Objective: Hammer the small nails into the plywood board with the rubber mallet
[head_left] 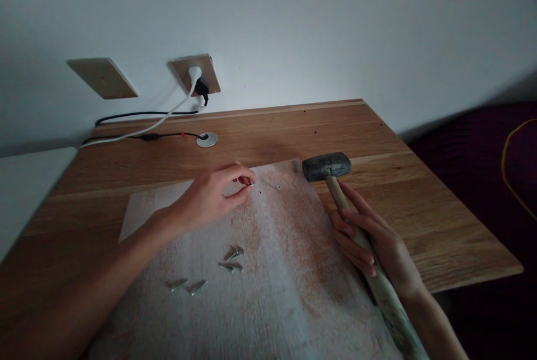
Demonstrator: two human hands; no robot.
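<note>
A brown wooden desk (444, 237) bears a pale, brown-stained flat board (277, 293). At right, the person's right hand (384, 239) wraps the wooden handle of 1 black-headed mallet (384, 287), probably stiff and head-heavy, best held by that handle. Far on the board, the left hand (216, 195) pinches 1 tiny silvery metal piece (252, 183), likely light, hard and slippery: fingertips suit it. Slim silvery metal pins (198, 288) lie nearer, left.

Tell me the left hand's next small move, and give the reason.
Probably bring the small metal piece in the left hand to the dark spot on the board: it is pinched close beside that spot, and the right hand holds the mallet off to one side.
</note>
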